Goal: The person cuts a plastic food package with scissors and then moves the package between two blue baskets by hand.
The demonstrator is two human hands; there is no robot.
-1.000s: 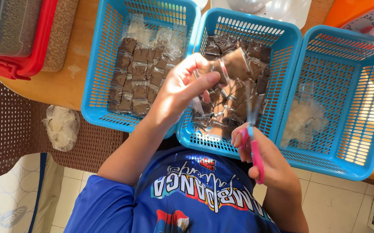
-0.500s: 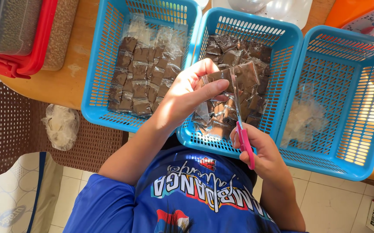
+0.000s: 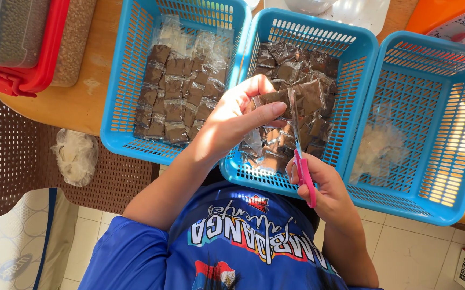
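My left hand [image 3: 238, 115] grips a strip of clear plastic packets filled with dark brown stuff [image 3: 299, 96] over the middle blue basket [image 3: 369, 45]. My right hand [image 3: 321, 182] holds pink-handled scissors [image 3: 299, 156], whose blades point upward and lie across the strip between two packets. More loose brown packets fill the middle basket beneath my hands. The left blue basket [image 3: 115, 102] holds several brown packets laid in rows.
The right blue basket [image 3: 460, 129] holds scraps of clear plastic [image 3: 380, 147]. All three sit on a wooden table [image 3: 82, 102]. A red tray [image 3: 39, 75] lies at far left, a crumpled plastic bag [image 3: 74, 156] on a brown woven seat below it.
My left hand lifted the packet strip up and rightward over the middle basket. My right hand raised the scissors and brought their blades across the strip.
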